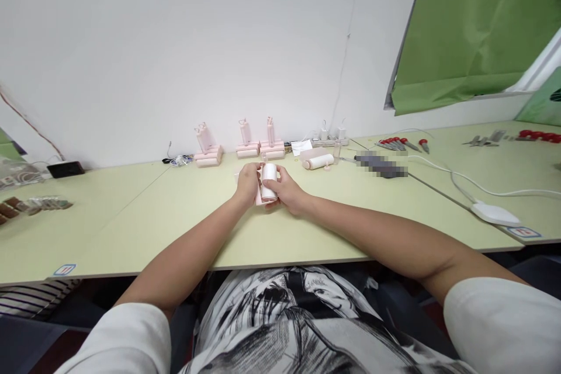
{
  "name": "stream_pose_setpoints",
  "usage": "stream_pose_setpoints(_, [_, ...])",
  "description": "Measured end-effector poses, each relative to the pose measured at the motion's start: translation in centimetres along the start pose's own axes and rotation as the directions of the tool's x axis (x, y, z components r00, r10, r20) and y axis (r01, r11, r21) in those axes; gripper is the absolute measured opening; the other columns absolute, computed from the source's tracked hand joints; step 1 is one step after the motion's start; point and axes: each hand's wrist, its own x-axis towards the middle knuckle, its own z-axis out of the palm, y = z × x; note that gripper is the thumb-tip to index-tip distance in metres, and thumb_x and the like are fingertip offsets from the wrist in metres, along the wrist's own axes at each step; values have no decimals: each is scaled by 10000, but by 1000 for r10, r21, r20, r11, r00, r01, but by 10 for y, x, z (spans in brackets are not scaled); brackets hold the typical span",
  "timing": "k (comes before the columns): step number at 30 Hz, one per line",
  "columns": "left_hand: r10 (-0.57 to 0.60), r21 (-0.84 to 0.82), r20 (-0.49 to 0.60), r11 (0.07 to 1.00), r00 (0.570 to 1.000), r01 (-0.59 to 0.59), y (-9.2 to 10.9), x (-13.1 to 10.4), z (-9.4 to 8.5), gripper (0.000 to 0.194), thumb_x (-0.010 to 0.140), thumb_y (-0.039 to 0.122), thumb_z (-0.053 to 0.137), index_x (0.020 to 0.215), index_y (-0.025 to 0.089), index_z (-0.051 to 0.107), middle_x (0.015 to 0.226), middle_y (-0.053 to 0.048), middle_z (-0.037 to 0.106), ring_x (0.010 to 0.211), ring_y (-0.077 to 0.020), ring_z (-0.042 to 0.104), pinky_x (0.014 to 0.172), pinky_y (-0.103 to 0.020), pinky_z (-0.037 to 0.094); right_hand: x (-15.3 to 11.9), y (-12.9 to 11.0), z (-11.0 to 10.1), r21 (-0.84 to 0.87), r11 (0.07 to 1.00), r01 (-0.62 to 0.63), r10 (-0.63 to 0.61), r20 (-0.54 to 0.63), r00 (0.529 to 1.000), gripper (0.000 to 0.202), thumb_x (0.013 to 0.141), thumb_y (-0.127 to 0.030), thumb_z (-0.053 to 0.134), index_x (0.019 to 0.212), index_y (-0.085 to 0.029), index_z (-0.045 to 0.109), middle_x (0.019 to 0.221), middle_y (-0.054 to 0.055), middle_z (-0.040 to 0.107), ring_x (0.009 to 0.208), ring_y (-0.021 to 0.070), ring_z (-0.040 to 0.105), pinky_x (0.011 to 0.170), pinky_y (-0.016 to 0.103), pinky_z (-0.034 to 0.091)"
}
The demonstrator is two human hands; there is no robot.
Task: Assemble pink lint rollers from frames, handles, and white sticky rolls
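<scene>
Above the pale green table, both hands are on a pink device with a white roller (pixel 269 180). My left hand (pixel 249 180) is closed round its left side, the fingers partly hidden behind it. On the right side, my right hand (pixel 287 188) grips it with the thumb across the white roller. A pink edge of the device shows beneath the roller. Just right of my hands, a similar white roller (pixel 321 161) lies on the table beside a pink part (pixel 314 154) and a clear upright piece (pixel 337 151).
Pink devices (pixel 207 155) stand along the wall. Right of them are a power strip with chargers (pixel 328 142), red-handled tools (pixel 397 143), a blurred dark item (pixel 380 164) and a white cabled box (pixel 495 213). A black box (pixel 65 169) and wrapped parts (pixel 46 204) are at the left.
</scene>
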Motion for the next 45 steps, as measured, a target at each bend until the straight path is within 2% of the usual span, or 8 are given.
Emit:
stream_pose_setpoints(7, [108,145,144,981,984,-129,0,1,-10,186,824,357,506,872,180,532,868,-32,598,775,-170,563,645,-279,444,3,0,-8,-124,991,51,-48,23,999,595,713,-224,609,1250,-313,368,879,-14,589,626,187,633,443,318,547])
stream_pose_setpoints(11, [219,169,232,950,948,-261,-1,5,-18,271,802,326,514,1017,186,600,951,-31,645,833,-176,582,700,-279,459,4,-2,-11,-145,984,102,-92,72,993,658,668,-193,589,1287,-281,382,832,-20,589,637,161,596,482,254,502])
stream_pose_setpoints(15, [295,256,296,892,908,-373,0,8,-26,225,767,308,555,887,174,691,930,-42,692,845,-190,603,735,-286,468,1,-3,-9,-208,973,104,-85,99,991,639,633,-166,565,1251,-260,438,821,-17,579,669,162,575,515,247,476])
stream_pose_setpoints(24, [274,323,297,873,914,-367,2,7,-28,224,772,350,588,818,161,700,796,-35,687,713,-159,580,628,-257,442,0,1,-10,-384,914,132,-126,40,991,673,637,-178,553,1294,-288,458,829,-15,564,676,182,543,515,265,436])
stream_pose_setpoints(30, [228,336,395,866,890,-371,-1,9,-28,329,832,477,559,878,170,665,792,-22,646,709,-144,546,624,-244,424,7,8,-18,-442,870,218,-201,86,976,486,787,-268,540,1271,-237,500,954,13,622,858,200,585,739,322,474])
stream_pose_setpoints(34, [190,327,449,875,873,-358,-6,10,-26,393,870,543,484,899,177,621,734,-6,601,643,-135,509,571,-241,408,14,12,-23,-496,838,226,-219,73,973,520,809,-370,603,1294,-214,499,1069,46,644,968,219,589,823,339,465])
stream_pose_setpoints(41, [246,382,455,814,856,-437,-1,6,-26,428,887,555,429,792,184,619,703,-18,593,649,-157,506,584,-259,393,20,12,-31,-593,784,183,-176,71,982,297,806,-420,600,971,-173,607,893,38,663,780,187,594,658,279,448])
stream_pose_setpoints(45, [287,423,445,767,848,-482,-1,7,-28,436,884,536,437,658,187,568,636,-15,561,623,-160,480,565,-268,350,23,15,-33,-578,794,185,-154,102,983,278,798,-415,600,919,-166,613,797,14,644,681,156,566,585,243,420])
